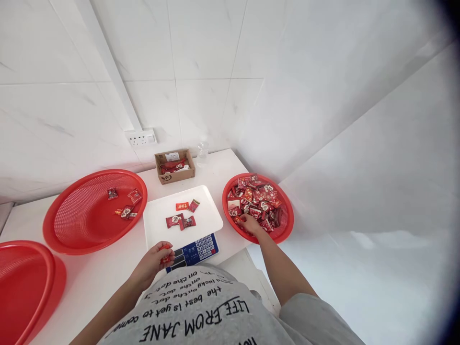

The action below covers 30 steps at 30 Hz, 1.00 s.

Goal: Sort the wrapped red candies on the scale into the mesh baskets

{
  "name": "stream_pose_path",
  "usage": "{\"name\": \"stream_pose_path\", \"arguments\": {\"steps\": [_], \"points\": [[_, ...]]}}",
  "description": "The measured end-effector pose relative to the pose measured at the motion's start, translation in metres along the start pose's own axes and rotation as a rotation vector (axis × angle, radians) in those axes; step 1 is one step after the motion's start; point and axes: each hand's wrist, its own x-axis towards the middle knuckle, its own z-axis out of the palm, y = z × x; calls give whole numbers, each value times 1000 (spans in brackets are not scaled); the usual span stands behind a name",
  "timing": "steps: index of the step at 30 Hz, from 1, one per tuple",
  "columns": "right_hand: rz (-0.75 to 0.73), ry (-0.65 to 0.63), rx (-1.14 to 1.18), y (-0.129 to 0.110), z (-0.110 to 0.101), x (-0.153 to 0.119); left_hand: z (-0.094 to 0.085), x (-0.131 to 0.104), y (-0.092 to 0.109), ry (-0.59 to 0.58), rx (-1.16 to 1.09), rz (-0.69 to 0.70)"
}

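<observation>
My left hand is closed around red wrapped candy just over the front left edge of the scale. Several red packets lie on the scale's white tray, and its blue keypad panel faces me. On the right, my right hand reaches into a red plastic basket full of red wrapped candies. Its fingertips are bent down among the packets at the near left side, and whatever they pinch is hidden.
A second red basket with a few packets at its right side stands left of the scale. Another red basket is nearer me. Behind the scale are a cardboard box of red packets and a clear plastic bottle, close to the wall.
</observation>
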Motion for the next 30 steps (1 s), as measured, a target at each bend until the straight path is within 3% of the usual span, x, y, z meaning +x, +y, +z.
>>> {"name": "stream_pose_path", "arguments": {"steps": [7, 12, 18, 26, 30], "points": [[-6, 107, 71, 4, -2, 0, -1, 1, -1, -7, -17, -3], [-67, 248, -26, -8, -3, 5, -2, 2, -1, -14, -9, 1], [-111, 209, -256, -29, 10, 6, -2, 3, -1, -29, -10, 0], [-110, 234, -145, -22, -4, 0, -5, 5, -5, -33, -22, 10], [-134, 248, 7, -33, -16, -10, -5, 5, -4, -38, -22, 14]]}}
